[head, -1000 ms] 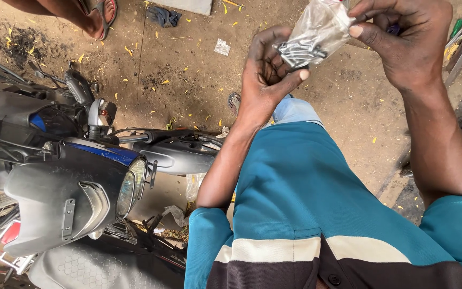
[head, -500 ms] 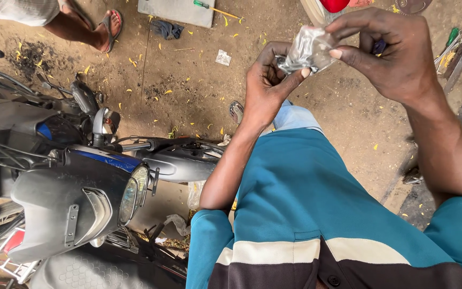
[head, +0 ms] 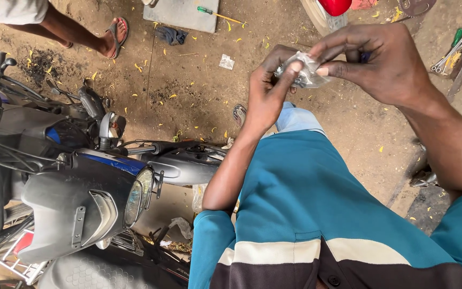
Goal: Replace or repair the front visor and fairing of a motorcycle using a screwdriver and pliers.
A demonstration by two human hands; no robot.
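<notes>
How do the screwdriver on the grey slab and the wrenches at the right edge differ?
The screwdriver has a green handle and a yellow shaft; the wrenches are bare silver metal. The screwdriver lies alone on the grey slab; the wrenches lie bunched together on the dirt. Both lie untouched, away from the left hand and right hand, which hold a clear plastic packet.

Both hands pinch clear plastic packet; motorcycle left.
</notes>
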